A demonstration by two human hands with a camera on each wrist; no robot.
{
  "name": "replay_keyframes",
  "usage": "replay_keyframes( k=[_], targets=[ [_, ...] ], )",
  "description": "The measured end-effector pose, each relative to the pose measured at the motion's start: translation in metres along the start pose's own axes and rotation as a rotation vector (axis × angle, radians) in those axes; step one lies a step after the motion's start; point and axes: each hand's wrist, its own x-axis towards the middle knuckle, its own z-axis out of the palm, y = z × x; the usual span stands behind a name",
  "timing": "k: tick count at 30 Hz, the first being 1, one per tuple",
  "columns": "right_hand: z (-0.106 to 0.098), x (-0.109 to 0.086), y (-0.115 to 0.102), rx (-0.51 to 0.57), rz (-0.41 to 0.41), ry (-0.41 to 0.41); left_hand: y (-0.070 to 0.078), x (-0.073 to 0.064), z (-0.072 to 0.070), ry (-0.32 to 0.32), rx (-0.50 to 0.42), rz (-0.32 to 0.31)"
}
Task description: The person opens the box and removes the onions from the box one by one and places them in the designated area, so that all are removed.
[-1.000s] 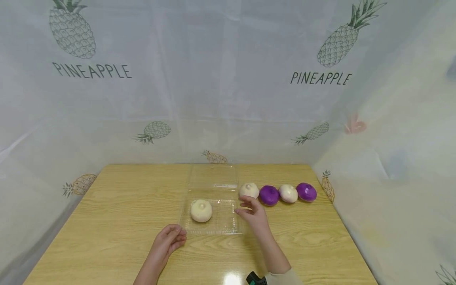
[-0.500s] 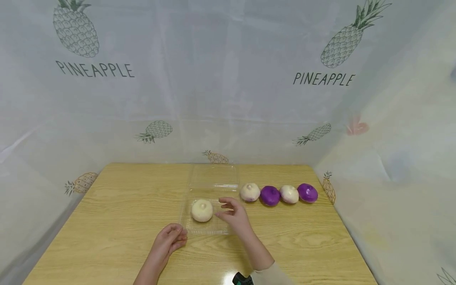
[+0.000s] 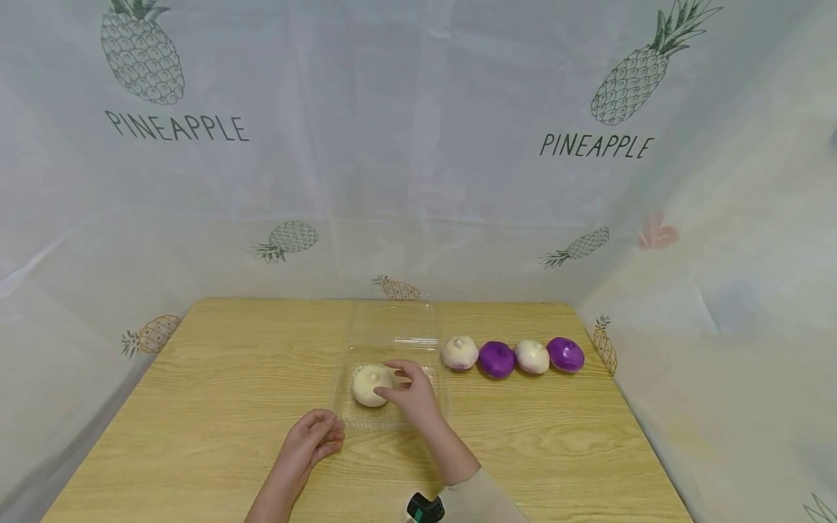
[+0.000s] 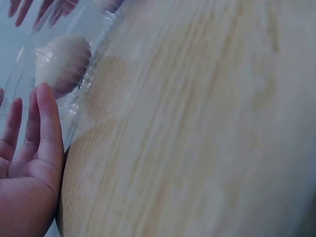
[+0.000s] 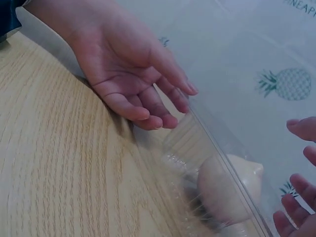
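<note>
A clear plastic box (image 3: 366,425) lies on the table, its lid folded back. In its left half sits a white turnip (image 3: 369,386), nub upward, with a purplish underside in the left wrist view. My right hand (image 3: 412,396) hovers over the box, thumb and forefinger spread beside the turnip; in the right wrist view its fingers (image 5: 298,197) look apart from it. My left hand (image 3: 312,434) is at the box's near left corner. Its fingers (image 4: 49,128) lie mostly straight against the wall in the left wrist view.
To the right of the box runs a row: a white turnip (image 3: 460,353), a purple one (image 3: 497,359), another white one (image 3: 532,357) and another purple one (image 3: 565,354). A pineapple-print curtain (image 3: 392,181) hangs behind the wooden table (image 3: 261,349).
My right hand has moved left from the box's right edge to the turnip inside. The left hand and the turnips have stayed in place.
</note>
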Motion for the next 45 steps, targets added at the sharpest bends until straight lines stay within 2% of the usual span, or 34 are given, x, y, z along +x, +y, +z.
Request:
replay_keyframes(
  k=[10, 16, 22, 30, 35, 38, 45],
  targets=[
    [0.012, 0.015, 0.012, -0.092, 0.040, 0.000, 0.000, 0.000, 0.001, 0.028, -0.001, -0.030],
    [0.017, 0.018, 0.012, -0.147, 0.078, -0.011, -0.002, 0.001, 0.000, 0.022, -0.018, -0.026],
    [0.020, 0.022, 0.013, -0.181, 0.069, -0.045, -0.003, 0.002, -0.001, 0.010, -0.024, -0.020],
    [0.028, 0.029, 0.016, -0.178, 0.077, -0.017, -0.003, 0.001, -0.002, 0.002, -0.024, -0.010],
    [0.032, 0.032, 0.019, -0.167, 0.107, -0.005, -0.004, 0.000, -0.004, -0.050, -0.030, 0.042],
    [0.033, 0.032, 0.019, -0.163, 0.112, 0.001, -0.004, 0.000, -0.004, -0.062, -0.037, 0.052],
    [0.031, 0.032, 0.016, -0.132, 0.118, 0.003, -0.001, -0.001, -0.002, -0.025, -0.015, 0.011]
  ],
)
